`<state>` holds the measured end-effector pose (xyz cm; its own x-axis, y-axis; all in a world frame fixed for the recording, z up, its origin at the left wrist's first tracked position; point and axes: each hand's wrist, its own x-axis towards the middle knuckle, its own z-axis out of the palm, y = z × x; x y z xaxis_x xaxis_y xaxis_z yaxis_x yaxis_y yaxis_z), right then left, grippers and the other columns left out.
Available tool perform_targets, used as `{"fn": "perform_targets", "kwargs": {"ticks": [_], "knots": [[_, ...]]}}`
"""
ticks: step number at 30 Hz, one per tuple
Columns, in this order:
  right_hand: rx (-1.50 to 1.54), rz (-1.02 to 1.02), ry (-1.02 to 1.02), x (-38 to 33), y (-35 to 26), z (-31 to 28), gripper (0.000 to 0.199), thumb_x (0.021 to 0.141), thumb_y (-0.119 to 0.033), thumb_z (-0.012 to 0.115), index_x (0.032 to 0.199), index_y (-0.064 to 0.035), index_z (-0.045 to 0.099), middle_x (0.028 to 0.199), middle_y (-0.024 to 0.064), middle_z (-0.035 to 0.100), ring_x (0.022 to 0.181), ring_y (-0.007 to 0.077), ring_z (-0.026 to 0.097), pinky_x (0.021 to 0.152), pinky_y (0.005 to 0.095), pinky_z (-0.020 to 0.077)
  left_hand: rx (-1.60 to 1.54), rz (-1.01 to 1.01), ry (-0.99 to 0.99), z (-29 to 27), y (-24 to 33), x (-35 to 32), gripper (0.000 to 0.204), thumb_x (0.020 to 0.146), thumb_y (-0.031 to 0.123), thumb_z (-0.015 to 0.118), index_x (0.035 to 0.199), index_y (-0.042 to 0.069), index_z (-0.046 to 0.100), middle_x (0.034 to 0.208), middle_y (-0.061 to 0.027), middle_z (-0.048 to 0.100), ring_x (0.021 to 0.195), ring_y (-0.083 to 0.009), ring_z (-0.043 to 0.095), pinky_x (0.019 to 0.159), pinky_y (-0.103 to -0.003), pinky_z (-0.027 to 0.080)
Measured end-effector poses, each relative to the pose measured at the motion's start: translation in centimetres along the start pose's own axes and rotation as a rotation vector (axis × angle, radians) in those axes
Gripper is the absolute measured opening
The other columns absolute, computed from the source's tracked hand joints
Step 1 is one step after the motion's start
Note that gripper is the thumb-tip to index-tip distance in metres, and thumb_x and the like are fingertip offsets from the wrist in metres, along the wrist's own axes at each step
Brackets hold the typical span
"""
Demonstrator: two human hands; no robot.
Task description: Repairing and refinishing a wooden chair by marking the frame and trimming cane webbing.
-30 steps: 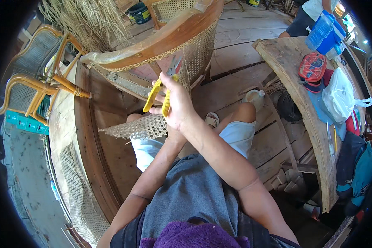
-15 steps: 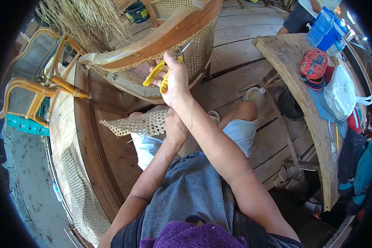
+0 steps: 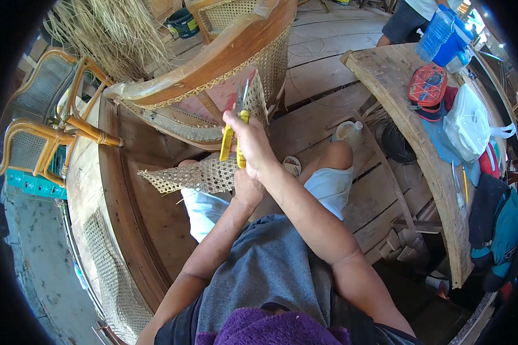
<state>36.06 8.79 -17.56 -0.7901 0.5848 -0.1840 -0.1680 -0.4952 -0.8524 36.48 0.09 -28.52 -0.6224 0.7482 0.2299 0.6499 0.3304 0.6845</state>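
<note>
Far left: rattan chairs stacked against a curved wooden frame, with a bundle of dried straw above them.

Centre-left: a loose strip of woven cane mesh lies across the person's lap, long axis running left to right. Its right end disappears under the left hand. That hand sits low, fingers turned down and mostly hidden behind the right wrist; it appears to press or pinch the mesh, but the grip itself cannot be made out.

Centre: right hand is above and just ahead of the left, fist closed around yellow-handled pliers. The pliers stand nearly upright, handles down, metal tips pointing up and away toward the cane panel of the chair back. The tips sit at the lower edge of that panel; contact cannot be confirmed. The right hand is the nearer one to the panel, which lies straight ahead and above it.

Right: a curved wooden counter carries a red pouch, a white plastic bag and blue bottles. Plank floor below.
</note>
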Motion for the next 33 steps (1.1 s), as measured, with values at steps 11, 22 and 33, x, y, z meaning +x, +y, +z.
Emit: {"fn": "perform_targets", "kwargs": {"ticks": [11, 22, 33], "knots": [[0.474, 0.096, -0.131, 5.1, -5.4, 1.1, 0.049, 0.099, -0.044, 0.052, 0.130, -0.0071, 0.043, 0.119, 0.0188, 0.052, 0.112, 0.0366, 0.057, 0.094, 0.0682, 0.0416, 0.183, 0.213, 0.058, -0.6, 2.2, 1.4, 0.035, 0.074, 0.010, 0.070, 0.103, -0.002, 0.054, 0.081, -0.0191, 0.061, 0.078, -0.0380, 0.062, 0.073, -0.046, 0.048], [0.416, -0.087, -0.051, 5.3, -2.7, 0.1, 0.030, 0.097, -0.039, 0.057, 0.104, -0.0097, 0.052, 0.087, 0.0063, 0.057, 0.060, 0.0189, 0.060, 0.051, 0.0342, 0.0515, 0.107, 0.275, 0.082, -0.1, 2.0, 1.4, 0.023, 0.079, 0.015, 0.066, 0.095, 0.001, 0.057, 0.079, -0.0183, 0.060, 0.075, -0.0371, 0.061, 0.075, -0.047, 0.045], [0.499, -0.054, -0.019, 6.4, -4.5, 0.7, 0.036, 0.099, -0.037, 0.054, 0.119, -0.0085, 0.049, 0.089, 0.0071, 0.055, 0.069, 0.0206, 0.060, 0.059, 0.0394, 0.0522, 0.140, 0.293, 0.059, -0.3, 2.0, 0.6, 0.030, 0.079, 0.015, 0.068, 0.102, 0.000, 0.055, 0.080, -0.0174, 0.060, 0.073, -0.0367, 0.061, 0.071, -0.046, 0.045]]}}
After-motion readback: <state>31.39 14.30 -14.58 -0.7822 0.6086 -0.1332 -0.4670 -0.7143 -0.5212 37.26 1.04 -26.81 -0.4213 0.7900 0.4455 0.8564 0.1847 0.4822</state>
